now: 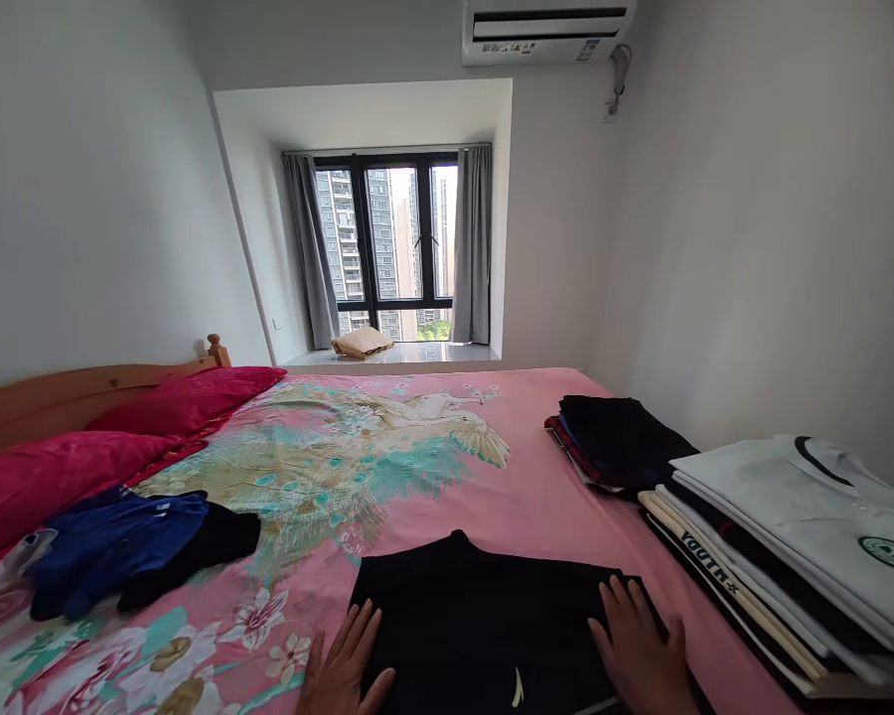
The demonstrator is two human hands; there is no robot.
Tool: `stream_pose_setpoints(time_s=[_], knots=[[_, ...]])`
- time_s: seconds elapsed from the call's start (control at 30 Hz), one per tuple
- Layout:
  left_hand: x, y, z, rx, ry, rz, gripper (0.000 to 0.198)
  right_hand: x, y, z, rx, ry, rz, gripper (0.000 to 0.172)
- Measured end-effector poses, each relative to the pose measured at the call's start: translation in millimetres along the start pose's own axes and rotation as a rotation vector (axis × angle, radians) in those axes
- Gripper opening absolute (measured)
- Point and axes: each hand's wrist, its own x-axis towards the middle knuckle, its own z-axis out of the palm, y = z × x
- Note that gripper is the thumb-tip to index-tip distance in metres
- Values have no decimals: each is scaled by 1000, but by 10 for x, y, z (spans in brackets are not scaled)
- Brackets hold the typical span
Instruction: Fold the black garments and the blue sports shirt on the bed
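Note:
A black garment [484, 626] lies spread on the bed in front of me, with a small pale curved mark near its lower middle and a peak along its far edge. Whether it is shorts or trousers I cannot tell. At its left edge my left hand [344, 665] rests flat, fingers stretched out. My right hand [641, 650] presses on the right side with fingers spread. Both hands are open and touch the cloth without gripping it. The garment's near part runs out of view at the bottom.
Folded shirts [797, 556] form a tall stack on the right. Behind it sits a smaller pile of dark folded clothes [622, 437]. Crumpled blue and black clothes [134, 541] lie left, near red pillows [186, 397]. A floral pink sheet [521, 497] covers the bed.

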Motion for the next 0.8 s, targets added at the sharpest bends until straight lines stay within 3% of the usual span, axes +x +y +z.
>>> stream_pose_setpoints(time_s=[0.07,0.23,0.33,0.43,0.6,0.63,0.7,0.8], knots=[[1,-22,20,-10,22,10,64,-93,-417,-174,71,-15,-80,55],[8,-42,41,-11,45,8,63,-398,-1640,-457,437,-158,-473,56],[-6,-48,32,-14,57,24,61,-429,-1897,-367,506,-235,-557,57],[-14,-64,34,-21,73,31,60,-298,-1505,-167,411,-240,-509,58],[10,-83,79,-31,84,27,61,-57,-160,85,141,-90,-108,63],[16,-85,93,-27,85,29,61,-41,37,110,115,-63,-90,65],[22,-87,115,-17,90,31,60,-37,266,141,91,-51,-74,69],[18,-75,104,5,82,25,61,-61,286,148,88,-46,-80,70]])
